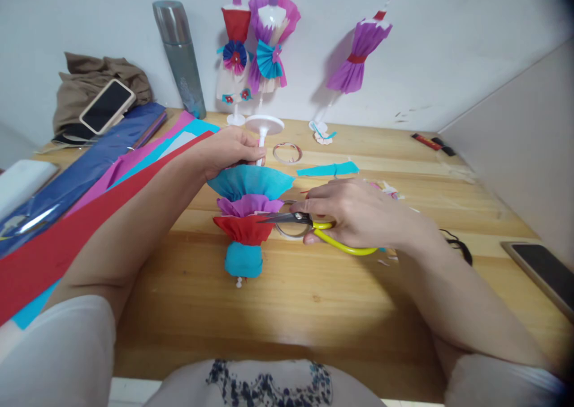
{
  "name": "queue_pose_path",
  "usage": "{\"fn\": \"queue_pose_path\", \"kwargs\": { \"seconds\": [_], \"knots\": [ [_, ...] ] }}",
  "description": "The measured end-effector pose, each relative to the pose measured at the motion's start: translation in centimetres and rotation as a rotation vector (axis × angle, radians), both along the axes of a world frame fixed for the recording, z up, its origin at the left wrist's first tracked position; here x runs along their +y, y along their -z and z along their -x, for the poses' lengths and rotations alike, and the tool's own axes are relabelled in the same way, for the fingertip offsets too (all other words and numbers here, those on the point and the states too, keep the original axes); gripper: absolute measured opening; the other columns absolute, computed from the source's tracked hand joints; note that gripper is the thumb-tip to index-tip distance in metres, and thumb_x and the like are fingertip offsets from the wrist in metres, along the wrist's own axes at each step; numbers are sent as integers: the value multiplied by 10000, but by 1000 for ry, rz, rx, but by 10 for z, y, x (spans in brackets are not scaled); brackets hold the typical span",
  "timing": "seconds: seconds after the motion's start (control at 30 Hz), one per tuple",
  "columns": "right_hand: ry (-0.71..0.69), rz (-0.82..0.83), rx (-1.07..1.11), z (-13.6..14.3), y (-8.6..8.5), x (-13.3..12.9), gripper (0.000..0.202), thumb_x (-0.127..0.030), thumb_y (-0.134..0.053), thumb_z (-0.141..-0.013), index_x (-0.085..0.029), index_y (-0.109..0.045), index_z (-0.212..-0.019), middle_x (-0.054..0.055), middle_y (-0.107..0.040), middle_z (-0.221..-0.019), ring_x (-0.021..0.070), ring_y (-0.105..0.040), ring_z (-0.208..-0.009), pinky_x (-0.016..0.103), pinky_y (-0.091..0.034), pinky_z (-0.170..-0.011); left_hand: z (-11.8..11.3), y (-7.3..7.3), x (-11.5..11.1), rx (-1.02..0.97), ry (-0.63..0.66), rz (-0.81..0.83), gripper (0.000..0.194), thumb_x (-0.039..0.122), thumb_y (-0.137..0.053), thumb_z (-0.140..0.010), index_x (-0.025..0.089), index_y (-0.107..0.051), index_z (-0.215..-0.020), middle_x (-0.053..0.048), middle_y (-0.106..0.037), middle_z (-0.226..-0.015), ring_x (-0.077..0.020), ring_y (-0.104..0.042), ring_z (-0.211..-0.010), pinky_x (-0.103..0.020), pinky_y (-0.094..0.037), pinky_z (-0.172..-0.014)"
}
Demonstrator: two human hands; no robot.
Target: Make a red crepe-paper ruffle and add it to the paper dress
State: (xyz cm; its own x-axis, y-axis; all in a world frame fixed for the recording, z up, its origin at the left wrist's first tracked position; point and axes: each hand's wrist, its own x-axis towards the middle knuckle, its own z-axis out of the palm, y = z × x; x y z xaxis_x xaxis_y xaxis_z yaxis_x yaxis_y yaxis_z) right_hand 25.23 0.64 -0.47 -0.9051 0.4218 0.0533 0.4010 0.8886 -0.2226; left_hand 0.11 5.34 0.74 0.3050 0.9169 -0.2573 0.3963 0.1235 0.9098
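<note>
My left hand [235, 150] grips the white stand of a small mannequin [262, 150], which is held upside down with its round base upward. The mannequin wears a crepe paper dress [249, 183] with blue, purple and red ruffled layers and a blue piece at the lower end. In my right hand [354, 213] are scissors [329, 230] with yellow handles. Their dark blades lie over the edge of the red and purple layers; I cannot tell whether they touch the paper. A tape roll [291, 225] lies behind the blades, partly hidden.
Dressed mannequins [235, 42] stand along the wall beside a grey bottle [182, 60]. Crepe paper strips [103, 210], a blue pack [85, 165] and a phone [107, 106] lie left. Another tape roll [287, 152], a blue strip [328, 169] and a second phone [542, 272] are on the table.
</note>
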Motion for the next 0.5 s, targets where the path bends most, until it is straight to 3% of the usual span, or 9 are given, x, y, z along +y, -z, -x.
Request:
{"fn": "queue_pose_path", "kwargs": {
  "seconds": [0.33, 0.5],
  "knots": [
    [-13, 24, 5, -7, -5, -2, 370, -468, -624, -965, -223, -718, -1226, 75, -739, -851, 208, -624, -702, 309, -340, -615, 2, 1, 2, -15, 15, 16, 428, 113, -559, -942, 138, -492, -520, 49, -410, -421, -27, -331, -377, -172, -215, -412],
    [-32, 2, 9, -3, -4, -2, 336, -461, -631, -959, -187, -743, -1119, 79, -727, -796, 214, -626, -703, 307, -321, -609, -1, -1, 0, -33, 7, 2, 410, 59, -555, -933, 127, -503, -531, 54, -423, -437, -14, -335, -391, -174, -214, -425]
  ]
}}
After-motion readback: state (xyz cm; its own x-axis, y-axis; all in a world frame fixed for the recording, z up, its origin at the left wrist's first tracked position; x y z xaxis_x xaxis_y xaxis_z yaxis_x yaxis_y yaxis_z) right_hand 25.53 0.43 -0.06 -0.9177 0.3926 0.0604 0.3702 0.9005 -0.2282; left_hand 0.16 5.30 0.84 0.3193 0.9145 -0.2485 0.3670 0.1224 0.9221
